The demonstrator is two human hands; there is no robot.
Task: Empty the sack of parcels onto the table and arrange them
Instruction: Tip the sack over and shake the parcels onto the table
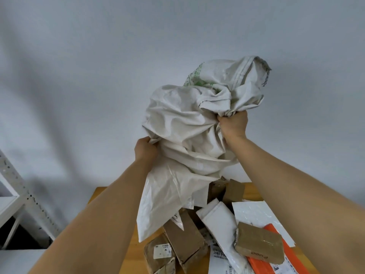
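A crumpled white woven sack with green print is held up high over the wooden table, its mouth hanging down. My left hand grips its left edge and my right hand clutches a bunched fold higher up. Under the sack lies a heap of parcels: brown cardboard boxes, a taped brown packet, white plastic mailers and an orange mailer. Two more brown boxes stand at the back of the heap.
A white metal shelving rack stands at the left, beside the table. A plain pale wall fills the background behind the sack.
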